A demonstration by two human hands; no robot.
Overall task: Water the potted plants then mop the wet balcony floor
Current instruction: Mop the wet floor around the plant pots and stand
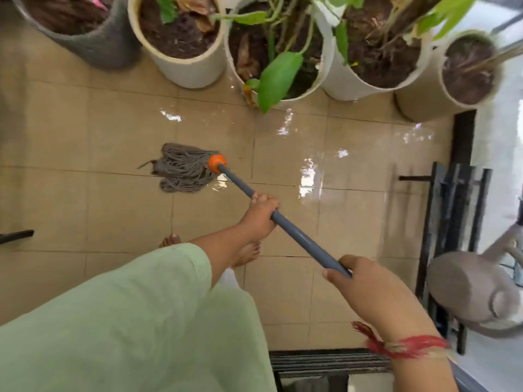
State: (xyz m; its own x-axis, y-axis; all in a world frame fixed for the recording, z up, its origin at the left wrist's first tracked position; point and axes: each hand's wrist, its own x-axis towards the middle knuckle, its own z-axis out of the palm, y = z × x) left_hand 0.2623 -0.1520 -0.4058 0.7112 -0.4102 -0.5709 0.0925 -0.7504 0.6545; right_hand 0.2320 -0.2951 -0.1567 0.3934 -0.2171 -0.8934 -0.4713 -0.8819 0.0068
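A mop with a grey string head (184, 168), an orange collar (217, 163) and a grey-blue handle (300, 236) lies slanted across the beige tiled floor (85, 193). My left hand (260, 215) grips the handle partway down. My right hand (370, 290) grips its upper end, a red thread round the wrist. Shiny water (308, 176) covers the tiles to the right of the mop head. Several potted plants (277, 52) line the top of the view.
A grey watering can (472, 290) stands at the right by a black metal railing (441, 222). A dark grooved door track (325, 360) runs along the bottom. My bare feet (249, 253) are on the tiles below the left hand.
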